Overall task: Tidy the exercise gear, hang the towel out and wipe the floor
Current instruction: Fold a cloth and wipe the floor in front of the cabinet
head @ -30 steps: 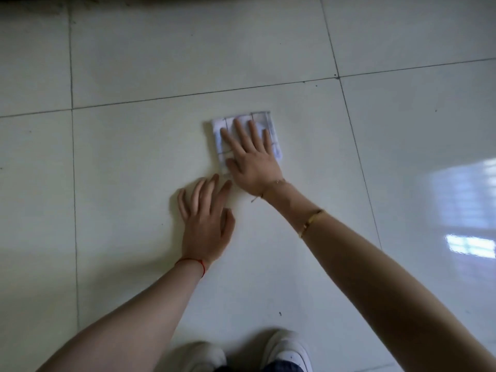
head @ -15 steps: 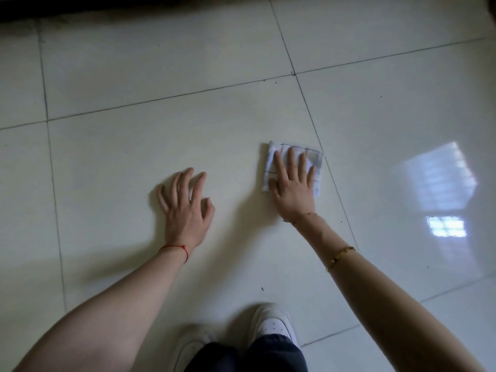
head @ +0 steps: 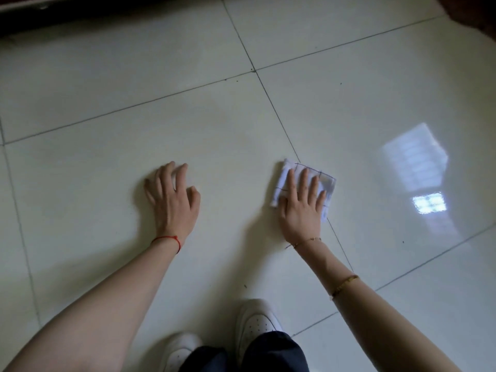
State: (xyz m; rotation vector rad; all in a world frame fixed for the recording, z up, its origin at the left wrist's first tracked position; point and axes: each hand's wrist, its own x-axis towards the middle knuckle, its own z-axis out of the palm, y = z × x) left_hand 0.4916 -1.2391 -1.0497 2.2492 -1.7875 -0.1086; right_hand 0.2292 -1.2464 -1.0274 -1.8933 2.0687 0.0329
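One pale tiled floor [head: 112, 76], glossy and crossed by dark grout lines, mirrors a bright window at the right. Two white shoes [head: 256, 322] stand at the bottom edge. The left hand [head: 174, 208] rests bare on the tiles, fingers spread. The right hand [head: 302, 210] presses flat, fingers open, on one folded checked cloth [head: 328, 183] straddling a grout line. No writing is readable.

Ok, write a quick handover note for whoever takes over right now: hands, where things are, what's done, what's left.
Right hand: flat, pressing the folded white cloth with thin dark grid lines onto the glossy pale tiled floor, beside a grout line.
Left hand: empty, fingers spread, braced on the tile.
Done: cannot tell how much floor is wiped.
Left: small dark specks show on several tiles; keep wiping. No exercise gear or hanging towel is in view, so check those.
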